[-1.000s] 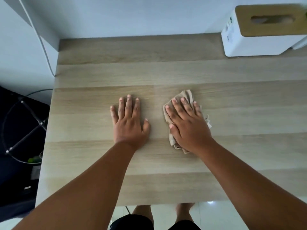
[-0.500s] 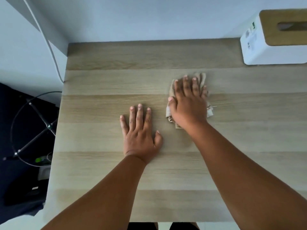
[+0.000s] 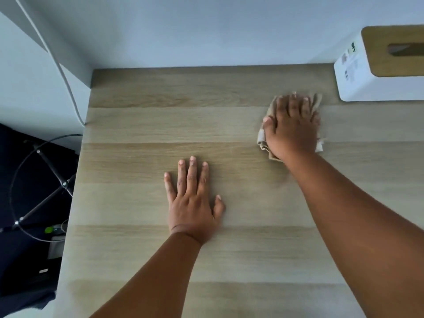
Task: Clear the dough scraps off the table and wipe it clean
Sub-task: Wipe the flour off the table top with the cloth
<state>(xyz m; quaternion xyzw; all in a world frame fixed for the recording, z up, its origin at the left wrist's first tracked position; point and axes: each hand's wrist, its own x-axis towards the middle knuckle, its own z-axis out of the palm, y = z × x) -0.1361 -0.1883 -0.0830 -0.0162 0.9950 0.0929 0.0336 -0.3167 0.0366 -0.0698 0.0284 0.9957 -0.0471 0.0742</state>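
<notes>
The right hand lies palm down on a beige cloth, its fingers stretched out nearly straight and close together, pressing the cloth flat against the table. The thumb lies along the cloth's left edge; whether it tucks under the fabric or only rests against it cannot be told, since the hand is a little blurred. The cloth is crumpled and mostly covered: only a folded edge at the left by the thumb, a strip past the fingertips at the far right, and a frayed corner by the outer side of the hand show.

The left hand holds nothing. It rests flat on the bare wood, palm down, fingers straight and slightly fanned, thumb out to the right. It sits nearer the person than the right hand, well apart from the cloth.

The cloth lies on the far right part of the table, near a white box with a wooden slotted lid that stands at the back right corner against the wall. Cloth and box are close but not touching.

No scraps can be made out on the visible wood. A white cable runs down the wall to the left of the table, and below it a dark floor area holds a black wire-framed stand.
</notes>
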